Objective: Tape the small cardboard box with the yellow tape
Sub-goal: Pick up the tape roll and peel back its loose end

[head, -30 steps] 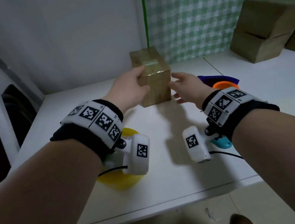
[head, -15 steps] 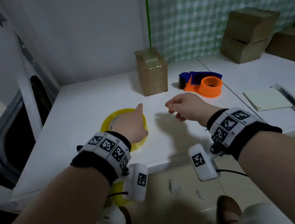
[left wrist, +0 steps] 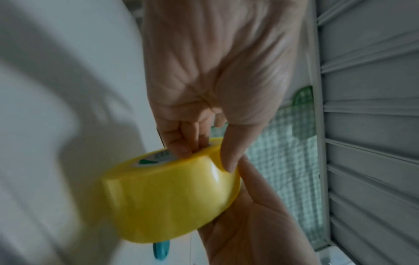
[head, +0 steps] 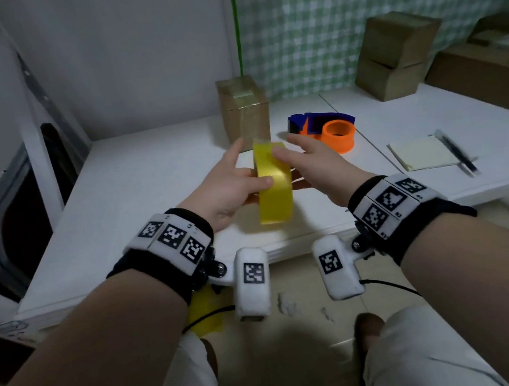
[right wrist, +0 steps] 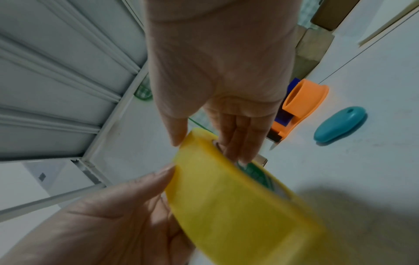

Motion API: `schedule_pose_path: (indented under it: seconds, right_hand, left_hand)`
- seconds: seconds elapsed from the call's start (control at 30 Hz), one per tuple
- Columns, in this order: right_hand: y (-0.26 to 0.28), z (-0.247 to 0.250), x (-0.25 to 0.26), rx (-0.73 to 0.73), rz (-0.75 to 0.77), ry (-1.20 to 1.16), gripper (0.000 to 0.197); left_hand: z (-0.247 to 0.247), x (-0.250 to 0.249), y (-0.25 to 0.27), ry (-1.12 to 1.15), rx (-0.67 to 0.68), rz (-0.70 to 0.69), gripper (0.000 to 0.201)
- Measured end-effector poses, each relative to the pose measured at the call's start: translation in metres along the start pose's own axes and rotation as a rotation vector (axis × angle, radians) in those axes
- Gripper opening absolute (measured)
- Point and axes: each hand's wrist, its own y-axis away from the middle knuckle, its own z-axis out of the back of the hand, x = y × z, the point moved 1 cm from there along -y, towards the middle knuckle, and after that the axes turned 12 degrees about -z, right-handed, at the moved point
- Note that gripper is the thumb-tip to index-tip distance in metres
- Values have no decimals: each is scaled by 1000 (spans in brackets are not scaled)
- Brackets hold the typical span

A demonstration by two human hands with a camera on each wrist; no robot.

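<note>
The yellow tape roll stands on edge in the air above the white table's front part, between my two hands. My left hand grips it: in the left wrist view its fingers curl into the core and the thumb presses the outer band of the roll. My right hand pinches the opposite side; in the right wrist view its thumb sits on the rim and its fingers lie along the roll's face. The small cardboard box stands upright at the back of the table, beyond both hands and untouched.
An orange and blue tape dispenser lies right of the small box. A teal oval object lies on the table near it. Larger cardboard boxes are stacked at the back right. A notepad and pen lie at the right.
Both hands left the small box and drew back. My left hand took the yellow roll off the table and raised it on edge; my right hand has come onto it.
</note>
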Motion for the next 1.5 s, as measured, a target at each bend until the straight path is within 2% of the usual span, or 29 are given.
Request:
schedule_pose_path:
  seconds: [0.13, 0.27, 0.37, 0.53, 0.7, 0.87, 0.97, 1.1, 1.5]
  right_hand:
    - [9, 14, -4, -5, -25, -57, 64]
    - [12, 21, -10, 9, -39, -61, 64]
    - [12, 21, -11, 20, -32, -57, 64]
    - [13, 20, -12, 30, -26, -48, 63]
    - [15, 20, -12, 36, -22, -49, 64]
    - [15, 19, -12, 34, -29, -61, 64]
    - [16, 20, -13, 36, -31, -69, 63]
    - [16, 23, -13, 48, -37, -80, 61]
    - [12, 13, -8, 83, -33, -92, 59]
  left_hand:
    - [-20, 8, 2, 49, 48, 62, 85]
    - [-25, 5, -2, -5, -36, 103, 53]
    - [-24, 0, -8, -160, -141, 44, 45]
    - [-24, -4, -14, -333, -235, -119, 35]
    - [-28, -9, -21, -466, -296, -210, 7]
    - [-33, -13, -23, -572, -337, -284, 8]
    - [-34, -11, -23, -599, -318, -322, 7]
    - [-33, -4, -23, -433, -280, -283, 17]
    - [-26, 5, -22, -14, -318, -197, 19]
